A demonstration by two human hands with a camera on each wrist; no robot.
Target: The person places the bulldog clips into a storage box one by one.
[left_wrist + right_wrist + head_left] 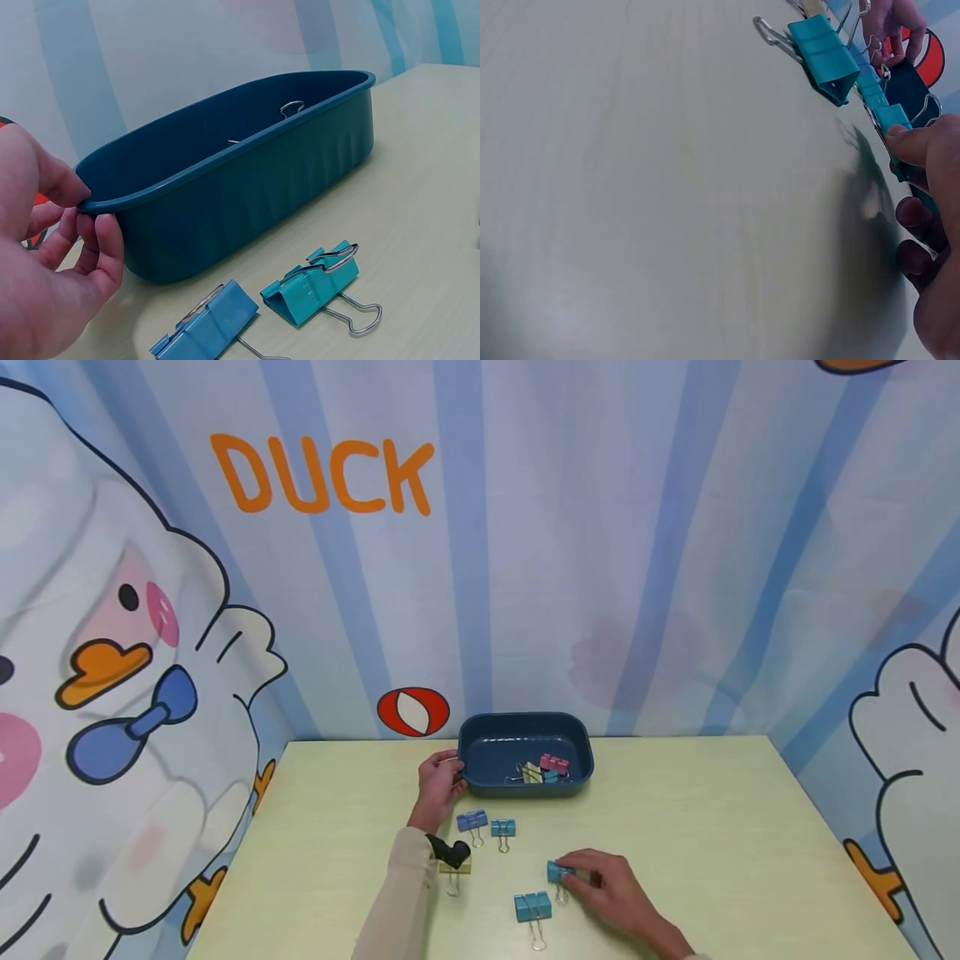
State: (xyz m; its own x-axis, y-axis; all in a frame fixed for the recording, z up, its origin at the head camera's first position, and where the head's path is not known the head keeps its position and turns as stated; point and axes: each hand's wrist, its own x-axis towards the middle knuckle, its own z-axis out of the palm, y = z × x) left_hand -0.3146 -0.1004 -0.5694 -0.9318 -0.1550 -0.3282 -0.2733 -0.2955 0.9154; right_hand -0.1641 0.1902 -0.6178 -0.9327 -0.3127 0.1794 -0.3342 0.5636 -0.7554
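R grip point(611, 889) is pinching a teal binder clip point(556, 870) btwn thumb and fingers, taking it by its right end; the clip's body is running roughly L–R, wire handle pointing back twd the wearer. Can't tell whether the clip is touching the desk point(712, 827) or just off it.

Key relation: the navy tray point(495, 750) is lying fwd of R grip and a bit to its L, at the far edge of the desk, long axis running L–R. Held clip is lining up approx w/ the tray's R half, where a small group is sitting inside: a yellow clip point(532, 773), a pink clip point(554, 763) and another teal one point(551, 776), all nearer the front wall than the back.

L grip point(441, 785) is pinching the tray's rim at its L end, thumb inside, fingers outside & under the lip. So L is the hand at the tray; R is well apart from it.

Loose on desk: a larger teal clip point(532, 906) is lying just beside the held one, nearer the wearer & L, so R is closest to it. A blue clip point(472, 820) and a small teal clip point(503, 828) are sitting side by side near the tray's front L, closer to L. A pale yellow clip point(462, 866) is lying by the L wrist, partly hidden by the black wrist gear point(450, 852).
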